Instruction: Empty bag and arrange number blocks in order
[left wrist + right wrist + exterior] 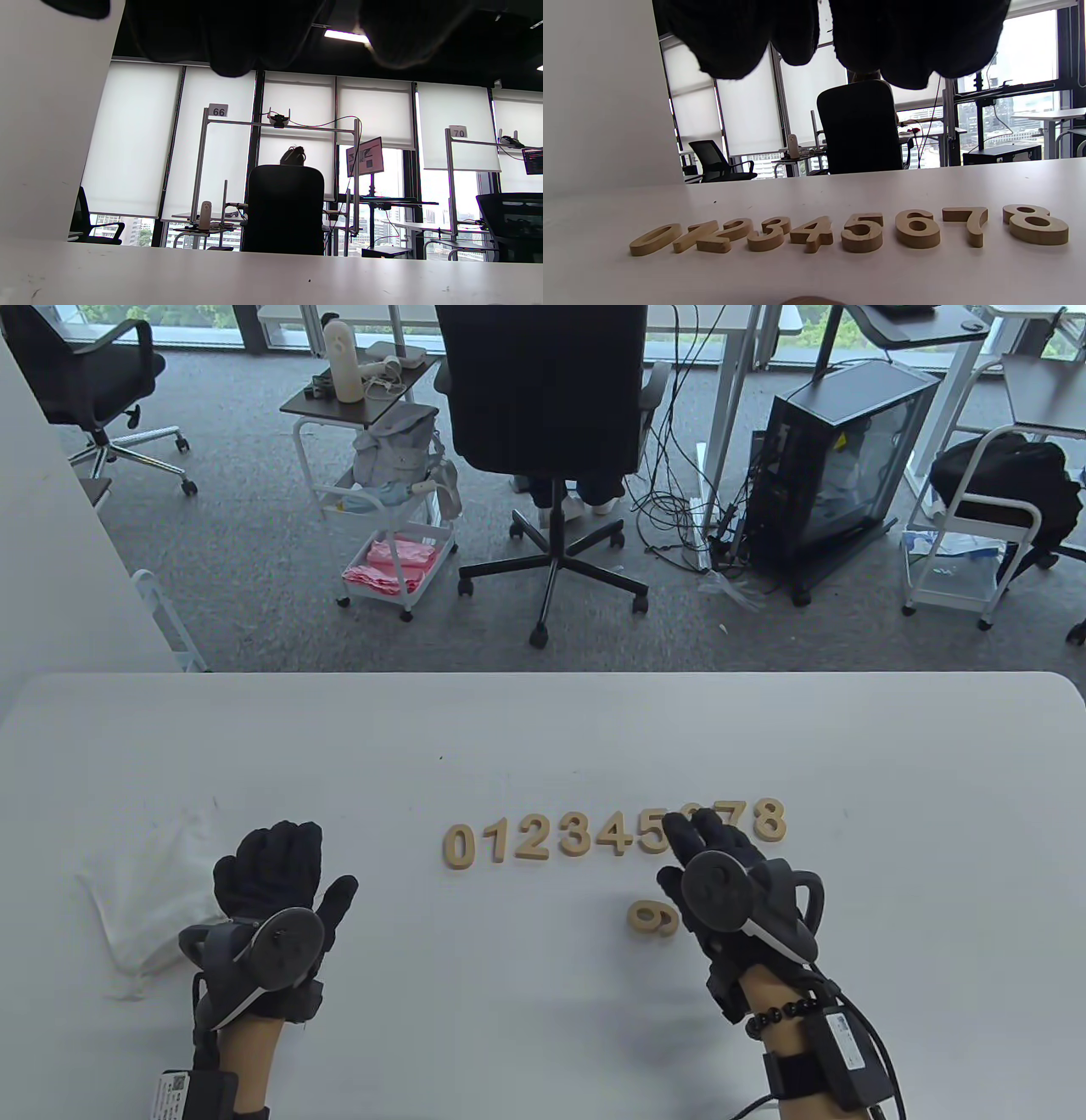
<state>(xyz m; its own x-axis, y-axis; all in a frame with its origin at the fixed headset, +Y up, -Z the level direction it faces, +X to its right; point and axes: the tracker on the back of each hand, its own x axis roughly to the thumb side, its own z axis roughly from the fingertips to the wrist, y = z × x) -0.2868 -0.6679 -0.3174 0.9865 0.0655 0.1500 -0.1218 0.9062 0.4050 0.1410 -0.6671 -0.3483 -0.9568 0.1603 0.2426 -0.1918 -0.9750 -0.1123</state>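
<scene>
Lying flat on the bench (254, 746), the 9 block (652, 918) sits just left of the right hand (721, 874), whose fingers are spread and hold nothing, while the left hand (271, 882), also spread and holding nothing, is well apart by the bag (144, 891).

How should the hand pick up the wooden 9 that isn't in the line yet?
The 9 lies flat on the table, apart from the row, just left of the right hand. Probably best to come from above and pinch its round loop across the outer edges, since a flat piece offers only thin sides.
</scene>
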